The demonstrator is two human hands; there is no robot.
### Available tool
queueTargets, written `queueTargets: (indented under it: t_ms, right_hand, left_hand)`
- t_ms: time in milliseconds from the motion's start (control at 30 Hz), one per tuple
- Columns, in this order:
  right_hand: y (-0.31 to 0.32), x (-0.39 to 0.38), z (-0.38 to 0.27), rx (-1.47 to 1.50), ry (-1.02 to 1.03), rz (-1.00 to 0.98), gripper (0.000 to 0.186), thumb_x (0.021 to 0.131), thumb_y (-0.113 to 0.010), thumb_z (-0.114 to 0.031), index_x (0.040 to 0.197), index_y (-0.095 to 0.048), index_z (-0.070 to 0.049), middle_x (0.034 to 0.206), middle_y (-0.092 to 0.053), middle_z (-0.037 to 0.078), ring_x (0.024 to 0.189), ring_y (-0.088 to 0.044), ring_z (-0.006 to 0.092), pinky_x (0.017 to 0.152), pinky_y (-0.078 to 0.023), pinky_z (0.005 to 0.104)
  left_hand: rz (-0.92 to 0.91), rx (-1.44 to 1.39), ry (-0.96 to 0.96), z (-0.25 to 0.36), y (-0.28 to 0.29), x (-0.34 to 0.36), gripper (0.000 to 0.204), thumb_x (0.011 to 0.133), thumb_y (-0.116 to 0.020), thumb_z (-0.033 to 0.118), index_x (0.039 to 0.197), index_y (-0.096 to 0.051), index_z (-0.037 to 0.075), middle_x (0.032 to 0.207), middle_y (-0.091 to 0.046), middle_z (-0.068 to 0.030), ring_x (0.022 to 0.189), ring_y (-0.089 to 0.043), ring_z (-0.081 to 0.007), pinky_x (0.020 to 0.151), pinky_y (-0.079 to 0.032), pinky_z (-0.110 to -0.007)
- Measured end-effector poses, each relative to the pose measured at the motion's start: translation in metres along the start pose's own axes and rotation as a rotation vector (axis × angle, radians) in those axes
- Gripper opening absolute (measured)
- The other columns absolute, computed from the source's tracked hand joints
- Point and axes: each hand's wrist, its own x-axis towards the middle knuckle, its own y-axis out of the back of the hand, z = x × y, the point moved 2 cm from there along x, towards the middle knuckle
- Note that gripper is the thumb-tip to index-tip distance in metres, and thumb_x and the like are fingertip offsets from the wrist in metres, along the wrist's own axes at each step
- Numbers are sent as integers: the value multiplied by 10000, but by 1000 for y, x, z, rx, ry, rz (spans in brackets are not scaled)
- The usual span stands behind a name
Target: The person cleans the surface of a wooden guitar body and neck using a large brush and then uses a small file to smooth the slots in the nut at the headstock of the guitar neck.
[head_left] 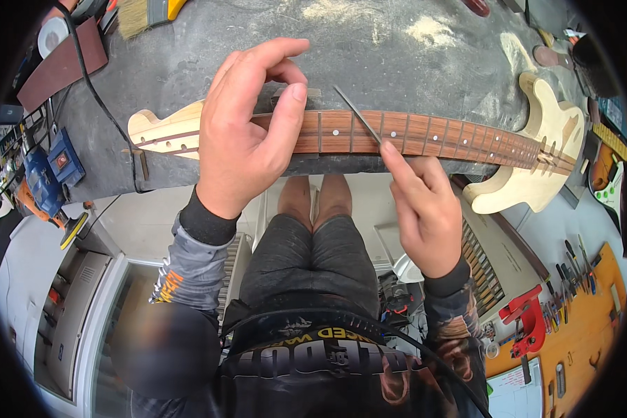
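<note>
An unfinished electric guitar lies across the grey workbench (397,76), its pale wood body (501,189) at the right and its bare headstock (164,124) at the left. Between them runs the brown fretboard (432,136), with metal frets and white dot inlays. My right hand (428,216) grips a thin metal file (352,103), which slants over the fretboard, its far tip beyond the neck. Over the headstock end of the neck is my left hand (247,136), thumb and forefinger apart, nothing seen in it. A dark block (313,96) shows partly behind the neck.
Pale dust (435,31) lies on the bench's far side. At the far left are a wide brush (134,17), a maroon sheet (66,66) and a black cable (94,90). A blue power tool (42,174) is left; a red clamp (529,324) and hand tools are lower right.
</note>
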Motion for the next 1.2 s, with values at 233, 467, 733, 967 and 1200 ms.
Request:
queueTargets:
  t_ms: [233,467,733,967,1200]
  right_hand:
    - [-2,6,-7,-91,83,35,626,933,-689,70,1518,-691,-151,960,-595,96,771,-634,252,678,-535,379]
    - [19,-11,12,354,-195,-69,504,988,-670,65,1481,-704,-35,947,-594,74,830,-566,156,762,-468,290]
    - [15,28,-13,-184,93,-60,531,922,-703,66,1425,-751,-97,951,-609,104,773,-620,246,683,-501,342]
    - [18,-5,13,281,-123,-18,488,974,-688,38,1452,-728,-49,929,-596,79,801,-577,183,730,-472,309]
    - [17,5,9,225,-83,-40,483,973,-697,39,1449,-728,-38,935,-600,78,797,-573,178,728,-468,308]
  left_hand:
    - [37,-72,34,-2,1,-2,448,1030,-668,-1,1470,-589,-41,1121,-712,-93,1059,-649,-163,1028,-508,-338]
    - [93,-75,15,-4,-1,0,446,956,-698,-20,1399,-657,15,1040,-721,-74,990,-670,-204,957,-547,-357]
    - [105,-133,4,-3,-1,0,489,977,-690,-21,1458,-608,4,1053,-716,-78,999,-669,-183,958,-546,-349]
    - [66,-118,19,-3,3,-2,517,1044,-665,9,1534,-505,-42,1132,-715,-102,1055,-650,-155,1014,-509,-327]
    - [121,-146,6,-4,-1,-1,525,988,-679,-26,1499,-557,-8,1059,-711,-88,1001,-665,-175,966,-539,-342]
